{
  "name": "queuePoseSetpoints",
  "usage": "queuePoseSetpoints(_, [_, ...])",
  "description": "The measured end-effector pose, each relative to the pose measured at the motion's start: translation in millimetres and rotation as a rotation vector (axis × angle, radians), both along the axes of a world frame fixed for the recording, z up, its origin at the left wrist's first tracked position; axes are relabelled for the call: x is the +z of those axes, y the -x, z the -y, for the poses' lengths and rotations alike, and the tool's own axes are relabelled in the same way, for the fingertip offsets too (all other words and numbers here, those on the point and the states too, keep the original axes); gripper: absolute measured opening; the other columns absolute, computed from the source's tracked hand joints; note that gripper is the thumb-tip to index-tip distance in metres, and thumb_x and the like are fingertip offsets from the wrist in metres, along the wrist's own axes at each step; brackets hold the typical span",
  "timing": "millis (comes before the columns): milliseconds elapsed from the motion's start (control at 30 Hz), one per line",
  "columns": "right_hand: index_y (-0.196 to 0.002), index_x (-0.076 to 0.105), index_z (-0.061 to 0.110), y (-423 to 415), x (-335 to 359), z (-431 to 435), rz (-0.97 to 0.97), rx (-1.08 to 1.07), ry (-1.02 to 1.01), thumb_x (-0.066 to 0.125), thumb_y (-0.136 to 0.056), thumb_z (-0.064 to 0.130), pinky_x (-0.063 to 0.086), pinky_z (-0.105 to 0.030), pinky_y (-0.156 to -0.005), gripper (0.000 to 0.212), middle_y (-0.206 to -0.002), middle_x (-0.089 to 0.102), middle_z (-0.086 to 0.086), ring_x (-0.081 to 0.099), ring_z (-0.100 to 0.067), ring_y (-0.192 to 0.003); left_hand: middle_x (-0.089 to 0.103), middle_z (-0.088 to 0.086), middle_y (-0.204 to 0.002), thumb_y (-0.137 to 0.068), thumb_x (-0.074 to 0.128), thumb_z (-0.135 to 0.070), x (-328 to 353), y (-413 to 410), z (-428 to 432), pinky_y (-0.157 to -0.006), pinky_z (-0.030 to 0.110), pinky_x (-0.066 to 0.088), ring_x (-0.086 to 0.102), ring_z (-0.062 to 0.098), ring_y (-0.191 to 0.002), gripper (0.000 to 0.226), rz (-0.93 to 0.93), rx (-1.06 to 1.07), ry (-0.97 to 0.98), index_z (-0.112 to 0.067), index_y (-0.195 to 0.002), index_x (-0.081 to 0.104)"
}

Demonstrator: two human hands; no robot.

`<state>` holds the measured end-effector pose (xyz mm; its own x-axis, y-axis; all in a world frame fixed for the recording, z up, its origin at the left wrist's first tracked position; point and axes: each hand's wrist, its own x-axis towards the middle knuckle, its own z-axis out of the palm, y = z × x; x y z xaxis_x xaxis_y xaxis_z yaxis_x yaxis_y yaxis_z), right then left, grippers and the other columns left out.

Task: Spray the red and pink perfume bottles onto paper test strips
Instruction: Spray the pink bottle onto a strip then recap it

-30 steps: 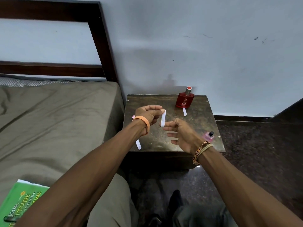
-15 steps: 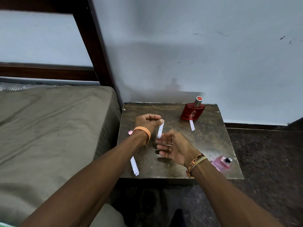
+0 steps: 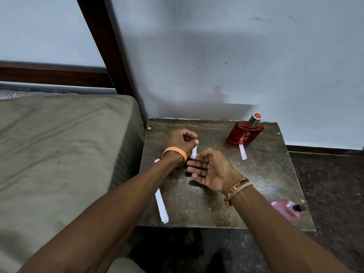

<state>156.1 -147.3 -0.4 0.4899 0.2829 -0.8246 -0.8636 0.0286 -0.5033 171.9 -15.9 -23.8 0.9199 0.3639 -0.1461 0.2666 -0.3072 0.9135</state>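
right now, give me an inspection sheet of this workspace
Surface: small dark worn table beside a bed.
Job's things: red perfume bottle upright at the back right, a paper strip in front of it; pink perfume bottle lying near the front right corner; a second strip at the front left edge; a third strip pinched in the left hand.
Clutter: nothing seen.
Grippers: left hand closed on the strip; right hand open, palm up, empty.
Cables: nothing seen.
Surroundings: bed, dark wooden bed frame, pale wall, dark floor.
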Motion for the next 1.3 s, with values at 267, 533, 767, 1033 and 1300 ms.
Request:
queuePoseSetpoints(267, [-0.094, 0.073, 0.008, -8, -1, 1, 0.002, 0.049, 0.002, 0.046, -0.088, 0.029, 0.051, -0.026, -0.056, 0.035, -0.088, 0.075, -0.009, 0.069, -0.019, -0.072, 0.064, -0.013, -0.065, -0.073, 0.077, -0.013, -8, -6, -9, -0.072, 0.03, 0.057, 0.061, 0.005, -0.063, 0.016, -0.047, -0.029, -0.136, -0.026, -0.073, 0.068])
queuePoseSetpoints(533, [-0.096, 0.073, 0.009, -7, -4, 1, 0.034, 0.048, 0.043, 0.047, -0.089, 0.027, 0.05, -0.027, -0.055, 0.033, -0.085, 0.076, -0.009, 0.069, -0.018, -0.067, 0.066, -0.008, -0.069, -0.072, 0.077, -0.011, -9, -5, -7, -0.075, 0.031, 0.057, 0.065, 0.008, -0.069, 0.012, -0.043, -0.022, -0.201, -0.018, -0.079, 0.071])
queuePoseSetpoints(767, [-0.093, 0.073, 0.008, 1, -2, -2, 0.094, 0.023, 0.135, 0.048, -0.091, 0.026, 0.049, -0.025, -0.053, 0.03, -0.081, 0.075, -0.008, 0.068, -0.018, -0.063, 0.066, -0.005, -0.069, -0.074, 0.074, -0.011, -5, -3, -11, -0.073, 0.026, 0.055, 0.067, 0.013, -0.072, 0.009, -0.074, -0.033, -0.225, -0.018, -0.079, 0.072])
queuePoseSetpoints(1033, [-0.121, 0.065, 0.02, -1, -10, -4, 0.85, 0.374, 0.638, 0.042, -0.093, 0.011, 0.057, -0.047, -0.081, 0.038, -0.086, 0.066, -0.001, 0.064, -0.022, -0.08, 0.075, 0.003, -0.092, -0.078, 0.062, 0.003, 5, -3, -31, -0.075, 0.018, 0.049, 0.063, 0.007, -0.073, 0.028, -0.104, -0.305, -0.341, -0.014, -0.095, 0.075])
queuePoseSetpoints(1300, [-0.13, 0.062, 0.024, -13, -14, -8, 1.04, 0.61, 0.79, 0.043, -0.091, 0.009, 0.051, -0.036, -0.079, 0.045, -0.117, 0.07, -0.012, 0.065, -0.033, -0.099, 0.076, 0.0, -0.086, -0.079, 0.069, -0.01, 6, 1, -37, -0.064, 0.014, 0.043, 0.06, 0.003, -0.064, 0.018, -0.113, -0.36, -0.389, -0.021, -0.092, 0.077])
